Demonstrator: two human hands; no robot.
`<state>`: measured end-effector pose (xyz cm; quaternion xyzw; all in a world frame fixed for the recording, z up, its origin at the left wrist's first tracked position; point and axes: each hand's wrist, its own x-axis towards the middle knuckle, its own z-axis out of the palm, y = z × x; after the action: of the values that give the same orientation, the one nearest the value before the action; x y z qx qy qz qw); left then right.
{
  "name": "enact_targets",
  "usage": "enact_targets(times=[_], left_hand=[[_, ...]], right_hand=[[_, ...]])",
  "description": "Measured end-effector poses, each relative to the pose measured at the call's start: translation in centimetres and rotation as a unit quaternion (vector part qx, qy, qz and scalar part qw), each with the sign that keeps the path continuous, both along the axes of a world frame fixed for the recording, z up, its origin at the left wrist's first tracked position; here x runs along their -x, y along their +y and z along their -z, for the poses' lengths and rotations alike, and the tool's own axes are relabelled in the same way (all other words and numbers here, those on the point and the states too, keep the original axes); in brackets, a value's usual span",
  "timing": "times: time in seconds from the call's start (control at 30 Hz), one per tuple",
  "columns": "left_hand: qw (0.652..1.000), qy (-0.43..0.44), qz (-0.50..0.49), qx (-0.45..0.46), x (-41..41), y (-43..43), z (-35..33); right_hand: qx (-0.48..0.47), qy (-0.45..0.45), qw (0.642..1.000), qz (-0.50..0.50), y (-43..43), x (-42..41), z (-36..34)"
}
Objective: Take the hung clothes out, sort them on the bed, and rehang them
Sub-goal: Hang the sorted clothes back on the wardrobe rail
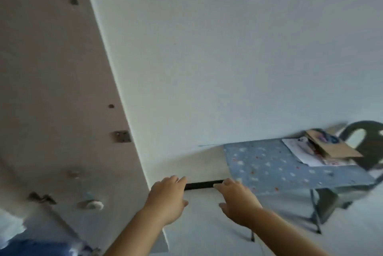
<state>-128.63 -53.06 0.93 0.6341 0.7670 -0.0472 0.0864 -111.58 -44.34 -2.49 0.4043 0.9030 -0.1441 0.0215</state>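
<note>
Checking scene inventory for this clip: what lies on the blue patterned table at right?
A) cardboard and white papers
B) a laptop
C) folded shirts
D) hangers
A: a piece of cardboard rests over white papers at the far corner of the table.

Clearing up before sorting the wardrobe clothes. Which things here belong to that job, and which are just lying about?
Job:
beige wardrobe panel with metal hinges
short black bar between left hand and right hand
blurred blue fabric, bottom left

Lying about:
folding table under blue spotted cloth
brown cardboard and white papers on it
dark plastic chair
</note>
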Motion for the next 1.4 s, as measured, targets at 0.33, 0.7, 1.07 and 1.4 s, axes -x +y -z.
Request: enact_targets(times=[0.33,0.7,1.07,1.4], left_hand=[[0.953,-0.017,0.300,0.038,-37.0,15.5,1.2],[0.802,-0.021,0.594,0.053,-73.7,14.5,1.4],[0.687,-0.015,0.719,0.103,-97.8,14.5,6.3],[0.675,0.013,0.724,0.143,-112.8,22.9,8.9]], right_hand=[[-0.005,-0.006,0.947,0.322,3.2,-38.2,-0.3],[0.002,0.011,0.776,0.631,-8.4,-68.8,-0.9],[0.025,-0.005,0.640,0.768,-11.6,-85.8,4.0],[0.085,0.014,0.624,0.776,-4.2,-100.3,6.5]])
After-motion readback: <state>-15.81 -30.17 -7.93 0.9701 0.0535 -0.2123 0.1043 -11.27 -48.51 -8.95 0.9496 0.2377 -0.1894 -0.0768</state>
